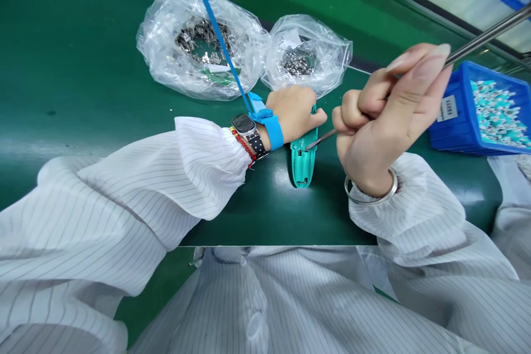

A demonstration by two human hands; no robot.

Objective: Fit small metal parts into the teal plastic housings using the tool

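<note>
On the green bench lies a teal plastic housing half (302, 168), its rounded end toward me and small dark metal contacts inside its hollow. My left hand (292, 113) is closed over the far part of this housing and grips it; most of those fingers are hidden. A blue wrist strap with a cord circles my left wrist. My right hand (381, 116) is closed around a slim, long metal tool (489, 33). The tool's thin tip touches or nearly touches the housing's inside near the middle, while its thicker end points up to the right.
Two open clear plastic bags hold small metal pieces: a larger bag (161, 55) behind my left hand and a smaller bag (336, 52) beside it. At right stands a blue bin (452, 133) full of teal-and-white parts. A striped sleeve shows at the right edge.
</note>
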